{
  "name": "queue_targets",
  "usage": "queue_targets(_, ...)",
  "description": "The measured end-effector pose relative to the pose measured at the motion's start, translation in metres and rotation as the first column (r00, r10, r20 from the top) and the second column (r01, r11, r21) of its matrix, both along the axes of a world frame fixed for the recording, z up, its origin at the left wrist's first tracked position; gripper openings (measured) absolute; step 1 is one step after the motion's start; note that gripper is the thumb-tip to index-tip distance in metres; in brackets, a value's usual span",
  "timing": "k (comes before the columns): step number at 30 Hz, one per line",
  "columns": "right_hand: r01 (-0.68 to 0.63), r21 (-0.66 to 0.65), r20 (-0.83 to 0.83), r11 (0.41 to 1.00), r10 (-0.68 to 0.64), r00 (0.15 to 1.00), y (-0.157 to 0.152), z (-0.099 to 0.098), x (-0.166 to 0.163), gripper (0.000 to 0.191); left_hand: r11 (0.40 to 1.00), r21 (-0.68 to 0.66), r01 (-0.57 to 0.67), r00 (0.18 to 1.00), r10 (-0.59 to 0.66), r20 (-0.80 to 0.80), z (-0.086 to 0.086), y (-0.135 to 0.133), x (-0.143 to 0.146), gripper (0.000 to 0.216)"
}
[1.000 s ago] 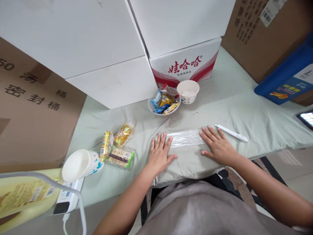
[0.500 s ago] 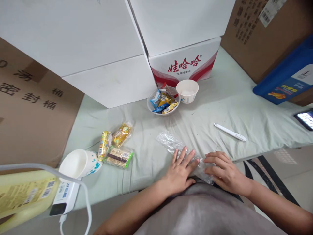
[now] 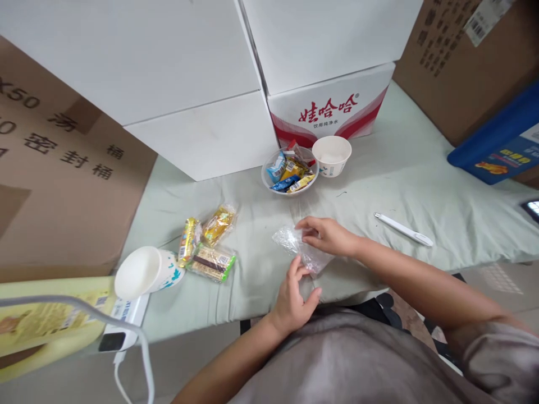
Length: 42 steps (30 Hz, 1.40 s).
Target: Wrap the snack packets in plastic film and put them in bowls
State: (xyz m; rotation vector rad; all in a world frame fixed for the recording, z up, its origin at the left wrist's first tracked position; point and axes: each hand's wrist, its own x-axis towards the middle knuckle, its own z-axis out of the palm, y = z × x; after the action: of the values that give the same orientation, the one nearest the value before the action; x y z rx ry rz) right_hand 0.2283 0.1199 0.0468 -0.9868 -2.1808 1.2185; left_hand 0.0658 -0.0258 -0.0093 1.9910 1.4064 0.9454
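A crinkled, see-through plastic sheet (image 3: 316, 258) lies folded over on the pale green cloth in front of me; whether it is a bag or a wrap I cannot tell. My right hand (image 3: 330, 235) reaches across from the right, fingers curled and closed on the folded part. Just below, my left hand (image 3: 292, 297) touches the sheet's near edge with its fingertips, its thumb spread away. To the left lie a yellow wrapped snack (image 3: 219, 224), a tube-like yellow packet (image 3: 188, 242) and a green-edged biscuit pack (image 3: 213, 262).
A clear bowl of wrapped snacks (image 3: 290, 188) and a paper bowl (image 3: 332, 157) stand against the white boxes (image 3: 202, 140). On the right lies a white utility knife (image 3: 403, 229). Another paper bowl (image 3: 138, 275) is at left, beside a white cable (image 3: 80, 303).
The plastic, stretched out under both hands before, is now folded shorter. My right hand has moved up and left with it; my left hand has lifted from lying flat and turned on its side.
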Motion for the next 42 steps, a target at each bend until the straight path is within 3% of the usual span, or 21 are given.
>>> queue_targets(6,-0.031,0.083,0.19,0.996,0.014,0.982,0.021,-0.023,-0.051,0.032,0.999,-0.01,-0.032,0.999,0.032,0.025,0.003,0.006,0.001,0.062)
queue_targets(13,-0.032,0.296,0.281,0.955,-0.055,0.958,0.009,-0.042,-0.058,0.03,0.999,-0.037,-0.034,0.999,0.034,-0.006,0.018,0.007,0.0,0.039)
queue_targets(16,-0.013,0.315,0.295,0.949,-0.084,0.952,0.009,-0.045,-0.058,0.029,0.985,-0.033,-0.169,0.985,0.168,-0.037,0.028,0.021,-0.012,0.032)
queue_targets(19,0.011,0.32,0.304,0.947,-0.114,0.946,0.009,-0.045,-0.059,0.029,0.928,-0.082,-0.362,0.926,0.349,-0.142,0.037,0.053,-0.029,0.038)
queue_targets(22,0.012,0.317,0.339,0.948,-0.125,0.932,0.008,-0.043,-0.06,0.03,0.873,-0.187,-0.449,0.853,0.358,-0.379,0.045,0.091,-0.042,0.047)
queue_targets(24,0.02,0.326,0.361,0.945,-0.144,0.921,0.007,-0.042,-0.061,0.03,0.869,-0.227,-0.44,0.819,0.286,-0.497,0.047,0.113,-0.045,0.033)
queue_targets(27,0.028,0.388,0.368,0.921,-0.183,0.911,0.009,-0.042,-0.06,0.03,0.888,-0.24,-0.391,0.808,0.206,-0.552,0.046,0.132,-0.048,0.012)
queue_targets(30,0.017,0.481,0.376,0.877,-0.223,0.899,0.018,-0.043,-0.052,0.026,0.897,-0.233,-0.375,0.83,0.213,-0.516,0.039,0.137,-0.053,0.01)
queue_targets(35,0.16,0.519,0.339,0.84,-0.374,0.863,0.034,-0.03,-0.023,0.023,0.912,-0.155,-0.379,0.876,0.3,-0.377,0.027,0.131,-0.063,0.013)
queue_targets(37,0.102,0.5,0.266,0.86,-0.264,0.927,0.028,-0.021,-0.011,0.024,0.917,-0.103,-0.385,0.882,0.333,-0.334,0.022,0.13,-0.064,0.015)
queue_targets(39,-0.097,0.477,0.216,0.873,-0.009,0.976,0.016,-0.016,-0.002,0.026,0.936,-0.057,-0.347,0.898,0.314,-0.307,0.019,0.129,-0.063,0.012)
queue_targets(41,-0.294,0.457,0.243,0.84,0.2,0.949,0.0,-0.017,0.004,0.029,0.964,-0.02,-0.265,0.922,0.248,-0.297,0.016,0.129,-0.061,0.01)
queue_targets(42,-0.339,0.45,0.275,0.826,0.232,0.933,-0.009,-0.019,0.006,0.028,0.974,0.004,-0.225,0.929,0.215,-0.3,0.015,0.129,-0.059,0.012)
